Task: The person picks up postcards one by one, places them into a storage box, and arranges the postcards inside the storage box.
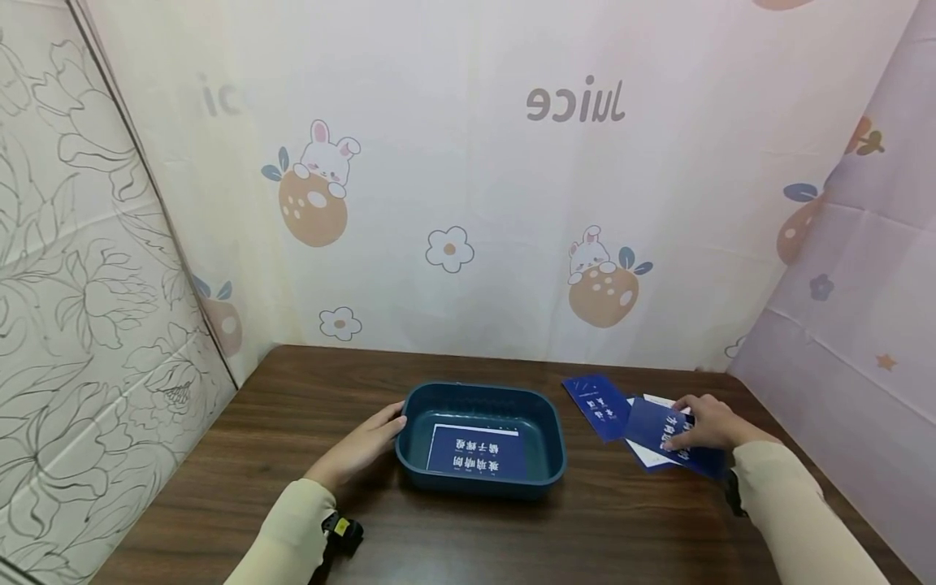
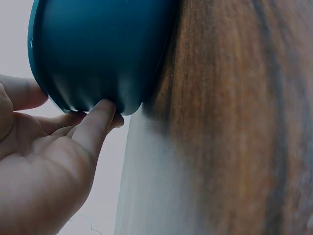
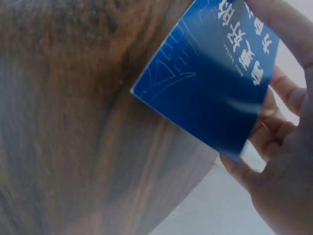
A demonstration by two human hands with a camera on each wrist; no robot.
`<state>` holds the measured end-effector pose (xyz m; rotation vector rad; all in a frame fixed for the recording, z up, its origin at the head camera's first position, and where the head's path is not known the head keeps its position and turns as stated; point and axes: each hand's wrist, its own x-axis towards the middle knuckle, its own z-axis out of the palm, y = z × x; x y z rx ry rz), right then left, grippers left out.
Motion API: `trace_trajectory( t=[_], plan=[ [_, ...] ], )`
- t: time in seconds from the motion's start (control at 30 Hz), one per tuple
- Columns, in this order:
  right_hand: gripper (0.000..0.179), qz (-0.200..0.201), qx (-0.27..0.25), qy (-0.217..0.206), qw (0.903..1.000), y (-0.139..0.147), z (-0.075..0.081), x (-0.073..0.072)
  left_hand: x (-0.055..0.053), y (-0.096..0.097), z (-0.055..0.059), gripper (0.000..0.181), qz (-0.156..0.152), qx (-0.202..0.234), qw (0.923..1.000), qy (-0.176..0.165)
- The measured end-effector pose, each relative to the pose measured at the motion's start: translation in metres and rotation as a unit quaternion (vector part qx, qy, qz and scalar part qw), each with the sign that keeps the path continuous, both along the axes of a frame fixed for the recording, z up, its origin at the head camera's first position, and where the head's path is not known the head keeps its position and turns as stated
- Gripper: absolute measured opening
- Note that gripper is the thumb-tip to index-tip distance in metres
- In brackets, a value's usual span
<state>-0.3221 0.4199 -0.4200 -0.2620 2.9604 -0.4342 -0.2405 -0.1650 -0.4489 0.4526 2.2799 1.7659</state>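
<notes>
The left hand (image 1: pixel 366 443) grips the tub (image 1: pixel 483 486) by its rim at 9 o'clock; a printed sheet (image 1: pixel 475 451) lies inside. At the tub's 3 o'clock, the right hand (image 1: pixel 712 424) pinches a blue card (image 1: pixel 647 424), with a leaflet (image 1: pixel 595 405) at that card's 10 o'clock on the surface (image 1: pixel 600 520)
</notes>
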Motion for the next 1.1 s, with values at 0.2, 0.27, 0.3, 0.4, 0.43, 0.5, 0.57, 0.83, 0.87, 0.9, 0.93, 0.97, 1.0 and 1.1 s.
trace_trajectory(
  t=[0.2, 0.27, 0.3, 0.4, 0.43, 0.5, 0.57, 0.83, 0.87, 0.9, 0.93, 0.97, 1.0, 1.1],
  plan=[
    [0.052, 0.013, -0.034, 0.023, 0.9991, 0.003, 0.0, 0.004, -0.001, 0.0, 0.0, 0.052, 0.002, 0.0, 1.0, 0.0],
    [0.048, 0.013, -0.042, 0.019, 0.9988, 0.003, -0.001, 0.004, -0.001, 0.0, -0.001, 0.052, 0.002, -0.001, 1.0, 0.0],
    [0.047, 0.012, -0.046, 0.015, 0.9987, 0.004, -0.001, 0.004, -0.001, 0.0, -0.001, 0.052, 0.002, -0.001, 1.0, 0.0],
    [0.045, 0.007, -0.053, 0.013, 0.9985, 0.004, 0.0, 0.005, -0.001, 0.0, -0.001, 0.052, 0.002, 0.0, 1.0, -0.001],
    [0.042, 0.009, -0.055, 0.018, 0.9983, 0.004, 0.0, 0.005, -0.001, 0.0, -0.001, 0.052, 0.001, 0.0, 1.0, -0.001],
    [0.036, 0.008, -0.061, 0.033, 0.9975, 0.004, 0.002, 0.006, -0.001, 0.0, -0.001, 0.052, 0.0, 0.001, 1.0, -0.001],
    [0.032, 0.007, -0.07, 0.046, 0.9964, 0.004, 0.005, 0.006, -0.001, 0.0, -0.001, 0.052, -0.001, 0.002, 1.0, -0.001],
    [0.042, -0.032, -0.121, 0.041, 0.9913, 0.0, 0.007, 0.01, -0.001, 0.0, 0.0, 0.052, 0.0, 0.003, 1.0, -0.001],
    [0.043, -0.033, -0.126, 0.043, 0.9905, -0.001, 0.007, 0.01, 0.0, 0.0, 0.0, 0.052, 0.0, 0.003, 1.0, -0.001],
    [0.044, -0.033, -0.129, 0.047, 0.9899, -0.002, 0.006, 0.009, 0.0, 0.0, 0.0, 0.052, 0.0, 0.004, 1.0, -0.001],
    [0.045, -0.035, -0.132, 0.052, 0.9892, -0.004, 0.006, 0.009, 0.0, 0.0, 0.0, 0.052, -0.001, 0.005, 1.0, -0.002],
    [0.045, -0.036, -0.135, 0.057, 0.9885, -0.006, 0.006, 0.008, 0.0, 0.0, 0.0, 0.052, -0.002, 0.004, 1.0, -0.003],
    [0.046, -0.037, -0.14, 0.061, 0.9876, -0.008, 0.006, 0.008, 0.0, 0.0, 0.0, 0.052, -0.002, 0.005, 1.0, -0.005],
    [0.047, -0.046, -0.156, 0.071, 0.9841, -0.015, 0.007, 0.008, 0.0, 0.0, 0.001, 0.053, -0.003, 0.003, 1.0, -0.009]
  ],
)
